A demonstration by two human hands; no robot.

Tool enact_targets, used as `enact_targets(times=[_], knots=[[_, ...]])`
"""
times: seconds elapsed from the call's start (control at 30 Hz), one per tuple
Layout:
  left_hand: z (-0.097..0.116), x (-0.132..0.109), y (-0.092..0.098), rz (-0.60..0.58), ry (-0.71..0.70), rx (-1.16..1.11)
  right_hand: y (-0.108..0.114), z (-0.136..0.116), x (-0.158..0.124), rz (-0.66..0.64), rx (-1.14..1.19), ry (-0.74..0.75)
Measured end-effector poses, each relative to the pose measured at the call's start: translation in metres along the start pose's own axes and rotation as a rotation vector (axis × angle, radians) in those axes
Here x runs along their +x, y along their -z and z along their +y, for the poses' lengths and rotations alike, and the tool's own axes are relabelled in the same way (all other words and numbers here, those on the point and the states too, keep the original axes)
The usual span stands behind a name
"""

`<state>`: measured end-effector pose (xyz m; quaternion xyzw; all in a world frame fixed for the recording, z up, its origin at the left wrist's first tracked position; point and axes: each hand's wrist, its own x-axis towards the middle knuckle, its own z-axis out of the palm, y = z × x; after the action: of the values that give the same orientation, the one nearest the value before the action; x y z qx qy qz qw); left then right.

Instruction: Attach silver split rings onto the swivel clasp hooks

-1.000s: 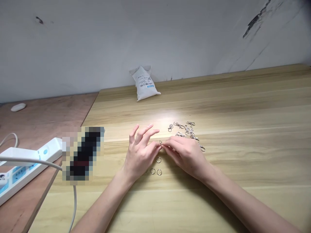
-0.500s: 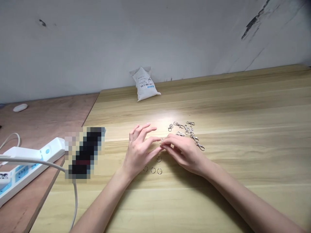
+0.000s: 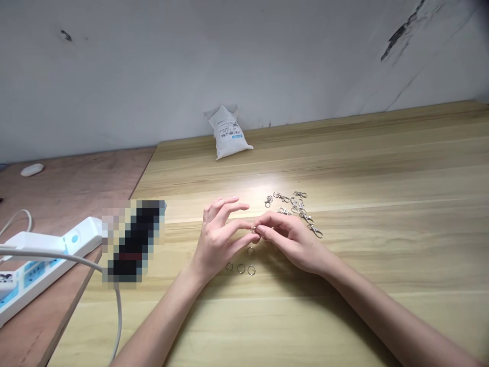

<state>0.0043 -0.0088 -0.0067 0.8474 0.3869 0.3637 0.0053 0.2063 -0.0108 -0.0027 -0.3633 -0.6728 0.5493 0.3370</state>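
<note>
Far left of the frame: a reddish plywood board (image 3: pixel 72 204), with one white oval object (image 3: pixel 32 169) toward its upper left and one white power strip (image 3: pixel 46 265) at lower left. One grey cable (image 3: pixel 57 256) runs across the strip. Just right of it, one pixelated object (image 3: pixel 132 244), too blurred to name, sits at the edge of the light wooden tabletop (image 3: pixel 382 153).

Centre: your left hand (image 3: pixel 218 239) comes up from the lower left, its upper fingers lifted and curled, its lower fingers reaching right. Your right hand (image 3: pixel 294 242) comes in from the lower right, fingers curled leftward. Your hands are together, clamped on one small metal ring (image 3: pixel 253 230); which fingers grip it is hidden.

Below your hands, four loose split rings (image 3: pixel 241 268) lie close together. Upper centre, against the wall, one white barcoded bag (image 3: pixel 228 132). Right of your hands, about eight swivel lobster clasps (image 3: pixel 294 206) lie overlapping, so the exact count is hard to tell
</note>
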Motion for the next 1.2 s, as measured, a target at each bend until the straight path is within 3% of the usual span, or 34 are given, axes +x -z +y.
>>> enact_targets(times=[0.2, 0.8, 1.1, 1.2], knots=[[0.0009, 0.0006, 0.0016, -0.028, 0.029, -0.08, 0.002, 0.0001, 0.0004, -0.039, 0.169, -0.096], [0.0017, 0.0018, 0.0031, -0.058, 0.121, -0.242, 0.0087, 0.0039, 0.0029, 0.005, 0.204, -0.097], [-0.0006, 0.0037, 0.0078, -0.135, 0.002, -0.056, 0.0094, 0.0022, 0.0025, -0.03, 0.01, -0.121], [-0.0003, 0.0033, 0.0095, -0.159, 0.044, -0.09, 0.0081, 0.001, 0.001, -0.007, -0.029, -0.081]])
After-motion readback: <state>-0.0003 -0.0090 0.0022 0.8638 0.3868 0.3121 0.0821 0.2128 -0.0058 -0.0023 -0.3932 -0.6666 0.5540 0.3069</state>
